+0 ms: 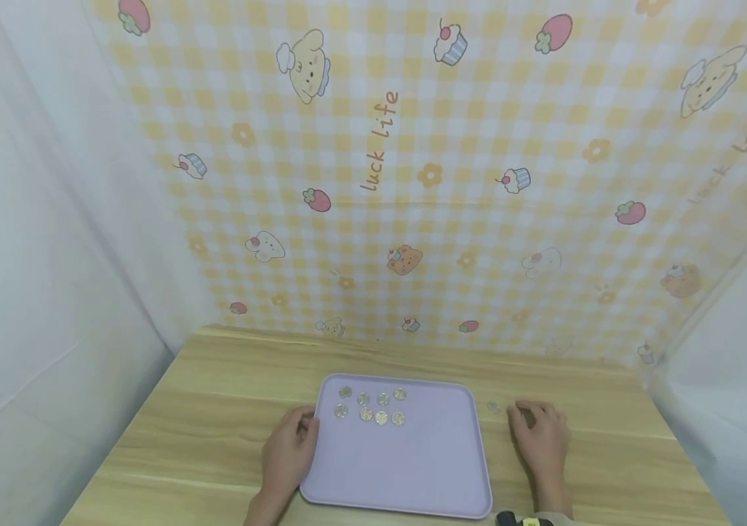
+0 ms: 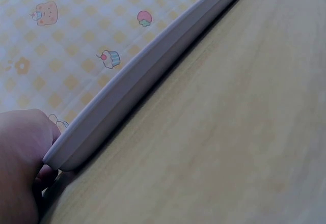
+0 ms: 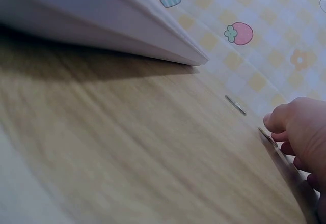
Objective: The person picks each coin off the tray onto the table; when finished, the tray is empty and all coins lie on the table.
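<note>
A pale purple tray (image 1: 412,467) lies on the wooden table, with several shiny coins (image 1: 381,418) in two rows near its far left corner. My left hand (image 1: 290,449) grips the tray's left rim, thumb above and fingers below; the left wrist view shows this hand (image 2: 23,158) at the rim's end. To the right of the tray, my right hand (image 1: 542,436) is low over the tabletop, fingers curled. In the right wrist view, its thumb and fingers pinch a coin (image 3: 266,135) close to the wood. Another loose coin (image 1: 493,406) lies flat between tray and right hand.
Behind the table (image 1: 215,409) hangs a yellow checked cloth (image 1: 465,226) with cartoon prints. White sheets (image 1: 51,256) enclose the left and right sides. A dark band-like object (image 1: 507,519) is at the right wrist by the tray's near right corner.
</note>
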Demonstrator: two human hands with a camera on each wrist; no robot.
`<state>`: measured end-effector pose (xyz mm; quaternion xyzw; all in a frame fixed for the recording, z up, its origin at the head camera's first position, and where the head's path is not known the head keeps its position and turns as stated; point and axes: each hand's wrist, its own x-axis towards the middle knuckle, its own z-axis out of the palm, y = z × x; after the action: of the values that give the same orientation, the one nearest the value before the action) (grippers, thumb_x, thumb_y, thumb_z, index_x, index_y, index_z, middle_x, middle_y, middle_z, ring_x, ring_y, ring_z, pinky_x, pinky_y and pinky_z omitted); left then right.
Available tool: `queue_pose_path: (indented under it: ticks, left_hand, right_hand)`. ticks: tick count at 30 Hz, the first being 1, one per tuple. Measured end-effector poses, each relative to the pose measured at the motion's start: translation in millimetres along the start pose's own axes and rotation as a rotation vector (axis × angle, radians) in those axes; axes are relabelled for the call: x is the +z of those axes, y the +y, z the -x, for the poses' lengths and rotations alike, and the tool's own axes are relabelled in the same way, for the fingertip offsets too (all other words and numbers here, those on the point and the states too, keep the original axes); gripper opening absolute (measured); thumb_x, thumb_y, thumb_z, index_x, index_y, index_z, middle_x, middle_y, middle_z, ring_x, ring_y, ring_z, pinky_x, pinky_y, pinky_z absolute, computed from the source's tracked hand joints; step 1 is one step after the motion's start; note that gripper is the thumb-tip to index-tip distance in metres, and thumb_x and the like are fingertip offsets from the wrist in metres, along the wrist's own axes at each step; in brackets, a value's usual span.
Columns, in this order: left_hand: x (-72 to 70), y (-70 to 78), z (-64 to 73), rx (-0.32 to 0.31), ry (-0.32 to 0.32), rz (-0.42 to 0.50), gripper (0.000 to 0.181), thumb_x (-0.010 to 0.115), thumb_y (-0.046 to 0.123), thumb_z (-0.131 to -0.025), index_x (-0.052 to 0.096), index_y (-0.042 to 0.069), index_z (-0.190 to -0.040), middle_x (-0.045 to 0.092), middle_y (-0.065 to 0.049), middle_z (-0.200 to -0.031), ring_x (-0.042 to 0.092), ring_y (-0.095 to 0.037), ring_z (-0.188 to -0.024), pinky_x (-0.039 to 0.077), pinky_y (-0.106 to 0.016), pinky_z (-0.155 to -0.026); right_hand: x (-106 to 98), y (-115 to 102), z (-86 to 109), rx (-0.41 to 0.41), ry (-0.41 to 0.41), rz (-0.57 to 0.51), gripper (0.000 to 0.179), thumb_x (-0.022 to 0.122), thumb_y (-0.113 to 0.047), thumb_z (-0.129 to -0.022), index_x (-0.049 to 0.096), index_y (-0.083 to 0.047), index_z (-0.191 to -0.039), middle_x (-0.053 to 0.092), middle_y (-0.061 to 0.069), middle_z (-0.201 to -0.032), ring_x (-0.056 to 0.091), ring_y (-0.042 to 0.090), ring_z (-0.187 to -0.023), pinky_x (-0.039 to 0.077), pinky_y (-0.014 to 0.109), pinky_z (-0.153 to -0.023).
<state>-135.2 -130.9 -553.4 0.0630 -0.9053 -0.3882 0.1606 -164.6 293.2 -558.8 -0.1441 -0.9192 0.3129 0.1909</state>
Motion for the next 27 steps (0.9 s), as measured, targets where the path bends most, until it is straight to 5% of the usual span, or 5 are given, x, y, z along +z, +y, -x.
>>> queue_pose_path:
  ticks: [17, 27]
  left_hand:
    - [-0.7, 2.5, -1.3, -0.012, -0.023, -0.013, 0.025, 0.069, 0.019, -0.091, 0.071, 0.010, -0.114, 0.066, 0.005, -0.084, 0.042, -0.001, -0.053, 0.035, -0.020, -0.051]
    - [0.2, 0.3, -0.4, -0.012, -0.023, -0.010, 0.025, 0.069, 0.020, -0.091, 0.070, 0.010, -0.114, 0.065, 0.006, -0.083, 0.043, -0.001, -0.053, 0.036, -0.020, -0.052]
  right_hand:
    - [-0.2, 1.7, 0.0, 0.006, 0.005, -0.064, 0.029, 0.062, -0.024, -0.096, 0.068, -0.002, -0.115, 0.060, 0.026, -0.127, 0.046, 0.041, -0.118, 0.028, 0.060, -0.101]
    - [0.9, 1.6, 1.6, -0.023, 0.077, -0.126, 0.027, 0.063, -0.018, -0.095, 0.067, 0.003, -0.112, 0.064, 0.027, -0.118, 0.050, 0.041, -0.113, 0.030, 0.057, -0.100]
